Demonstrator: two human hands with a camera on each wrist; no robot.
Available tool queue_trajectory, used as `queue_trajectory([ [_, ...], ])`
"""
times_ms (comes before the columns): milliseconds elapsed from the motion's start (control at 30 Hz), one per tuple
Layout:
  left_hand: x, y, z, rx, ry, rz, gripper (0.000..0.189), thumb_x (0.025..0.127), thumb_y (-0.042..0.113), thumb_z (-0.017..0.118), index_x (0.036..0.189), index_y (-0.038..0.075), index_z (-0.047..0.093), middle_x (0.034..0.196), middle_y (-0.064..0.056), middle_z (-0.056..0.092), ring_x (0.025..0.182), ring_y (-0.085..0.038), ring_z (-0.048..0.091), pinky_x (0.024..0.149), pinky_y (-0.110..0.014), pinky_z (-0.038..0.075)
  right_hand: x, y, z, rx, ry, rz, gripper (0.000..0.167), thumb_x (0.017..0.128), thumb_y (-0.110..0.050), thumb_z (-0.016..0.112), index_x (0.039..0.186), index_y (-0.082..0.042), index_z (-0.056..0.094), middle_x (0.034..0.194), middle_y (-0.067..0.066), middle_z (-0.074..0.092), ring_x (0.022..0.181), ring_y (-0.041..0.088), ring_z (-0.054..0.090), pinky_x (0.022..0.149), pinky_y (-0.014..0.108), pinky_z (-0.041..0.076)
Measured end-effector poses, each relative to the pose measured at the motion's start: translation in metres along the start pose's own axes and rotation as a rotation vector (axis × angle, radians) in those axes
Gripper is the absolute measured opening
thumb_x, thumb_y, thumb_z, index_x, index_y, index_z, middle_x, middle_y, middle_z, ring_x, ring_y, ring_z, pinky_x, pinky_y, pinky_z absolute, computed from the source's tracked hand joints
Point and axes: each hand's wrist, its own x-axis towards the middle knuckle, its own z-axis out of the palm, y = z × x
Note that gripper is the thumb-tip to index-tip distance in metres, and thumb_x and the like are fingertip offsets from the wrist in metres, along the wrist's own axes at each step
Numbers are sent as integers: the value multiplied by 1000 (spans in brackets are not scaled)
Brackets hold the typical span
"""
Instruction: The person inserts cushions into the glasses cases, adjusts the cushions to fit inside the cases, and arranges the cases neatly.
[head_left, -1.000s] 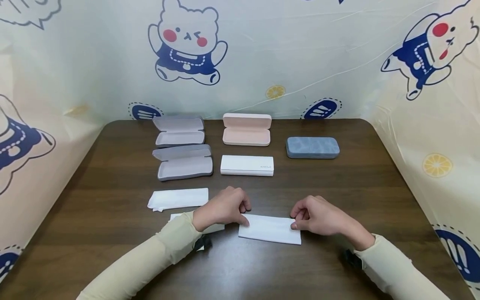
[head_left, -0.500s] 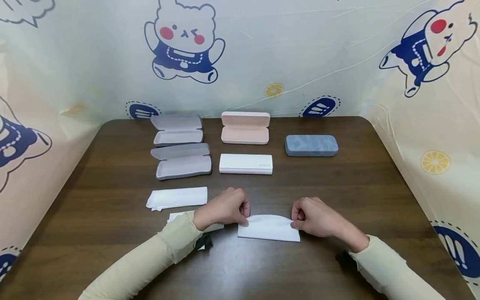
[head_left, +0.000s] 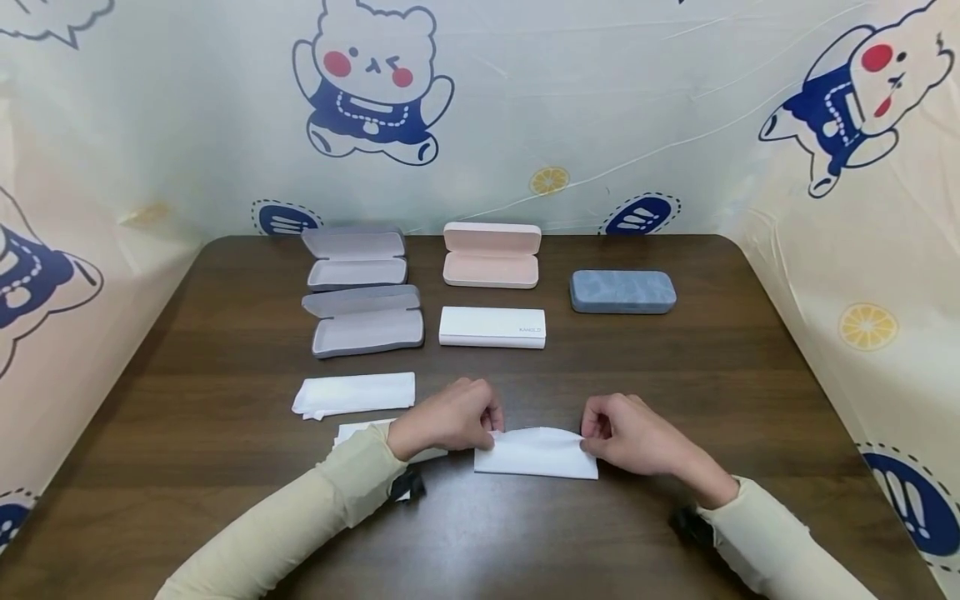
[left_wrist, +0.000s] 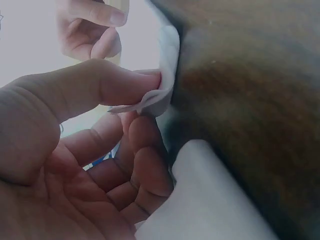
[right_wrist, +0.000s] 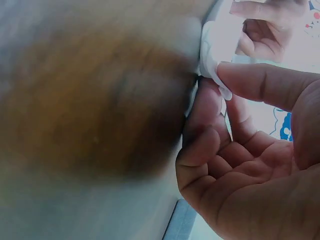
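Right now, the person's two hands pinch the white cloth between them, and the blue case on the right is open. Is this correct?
Not quite: the blue case on the right is closed, as the head view shows. The rest is right: the left hand and right hand pinch the white cloth between them.

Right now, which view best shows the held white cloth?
The head view: nearly the whole white cloth shows, between left hand and right hand. Both wrist views foreshorten it, each pinching hand hiding part.

Cases [head_left: 492,327], white cloths [head_left: 536,462] on brown table [head_left: 750,375]
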Motion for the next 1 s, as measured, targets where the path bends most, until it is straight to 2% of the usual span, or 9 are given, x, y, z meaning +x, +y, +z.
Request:
queue_trajectory([
  [100, -1, -1, 0, -16, -1, 10, 20, 73, -2, 73, 71, 17, 67, 63, 8, 57, 60, -8, 51, 58, -27, 44, 1, 1, 0, 45, -13, 1, 11, 86, -1, 73, 88, -10, 67, 72, -7, 57, 67, 8, 54, 61, 25, 47],
  [200, -2, -2, -2, -40, -2, 29, 17, 75, 0, 71, 72, 16, 66, 64, 7, 57, 59, -8, 50, 57, -26, 43, 1, 1, -1, 72, -25, 3, 10, 86, -1, 72, 95, -5, 70, 75, -5, 59, 69, 9, 54, 62, 25, 47],
  [333, -2, -5, -6, -93, -16, 51, 12, 80, 1, 69, 77, 12, 65, 68, 5, 55, 61, -9, 49, 57, -25, 41, 1, 3, -4, 100, -38, 6, 7, 85, -1, 72, 89, -6, 72, 73, -5, 58, 67, 10, 52, 61, 25, 46],
  [433, -2, -8, -9, -149, -29, 58, 11, 84, 0, 69, 82, 10, 64, 69, 5, 55, 63, -9, 48, 60, -25, 41, 1, 4, -5, 162, -52, 19, 4, 86, -4, 74, 86, -6, 71, 71, -3, 58, 65, 12, 51, 59, 25, 43],
  [700, -1, -11, -18, -311, -26, 7, 11, 89, 3, 73, 100, 4, 71, 77, 3, 64, 70, -10, 54, 67, -27, 45, 6, 5, -13, 338, -25, 80, 4, 88, -6, 72, 88, -2, 70, 75, 5, 62, 66, 16, 51, 57, 25, 42],
  [833, -1, -12, -23, -371, 14, -23, 9, 90, 5, 73, 99, 3, 73, 80, 2, 64, 72, -11, 53, 65, -27, 45, 10, 3, -18, 411, 9, 111, 8, 90, -6, 71, 91, 1, 69, 77, 8, 64, 69, 20, 54, 60, 27, 45],
  [1000, 0, -14, -28, -560, 81, -81, 7, 89, 3, 71, 95, -1, 71, 77, -1, 61, 70, -12, 53, 63, -26, 46, 15, 1, -23, 471, 89, 154, 14, 90, -9, 73, 97, 3, 70, 83, 10, 69, 73, 22, 59, 63, 32, 51],
])
